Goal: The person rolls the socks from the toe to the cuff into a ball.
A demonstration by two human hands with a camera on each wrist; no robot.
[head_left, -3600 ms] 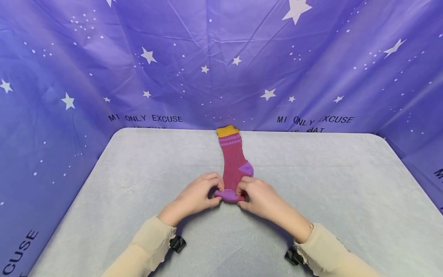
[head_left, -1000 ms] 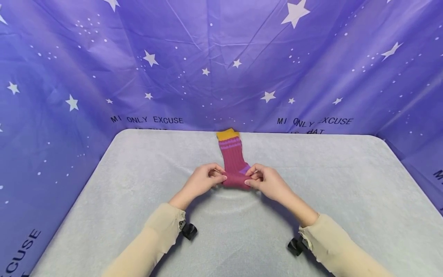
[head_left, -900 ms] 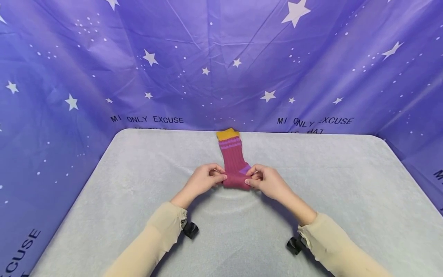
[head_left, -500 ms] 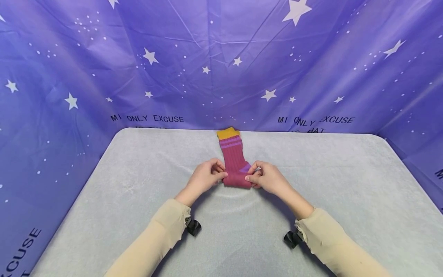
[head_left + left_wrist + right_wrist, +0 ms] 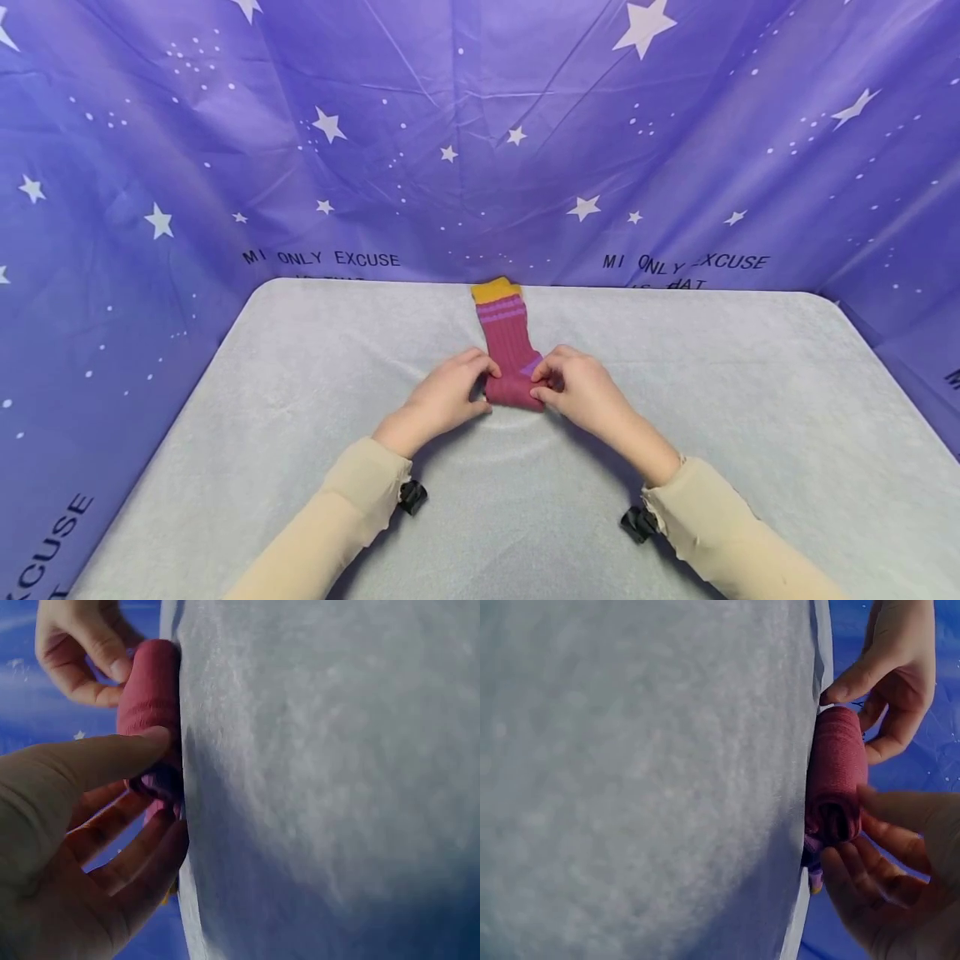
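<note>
A maroon ribbed sock (image 5: 508,337) with a mustard cuff, purple stripes and a purple heel lies lengthwise on the table, its cuff at the far edge. Its near end is rolled into a thick roll (image 5: 836,761), and the spiral of layers shows at the roll's right end. My left hand (image 5: 442,392) holds the roll's left end between thumb and fingers; in the left wrist view the thumb lies on top of the roll (image 5: 150,694). With thumb and forefinger, my right hand (image 5: 588,387) pinches the right end, beside the heel. The toe is hidden inside.
The table (image 5: 712,392) has a pale grey cloth. A purple curtain (image 5: 480,125) with white stars and lettering stands behind it and along both sides. Black wrist cameras sit at both cuffs, the left one (image 5: 412,497) and the right one (image 5: 639,525).
Since the earliest frame, the sock's near end has been rolled farther toward the cuff, hiding the purple toe. In the last half second my left thumb has slid down to the roll's near side.
</note>
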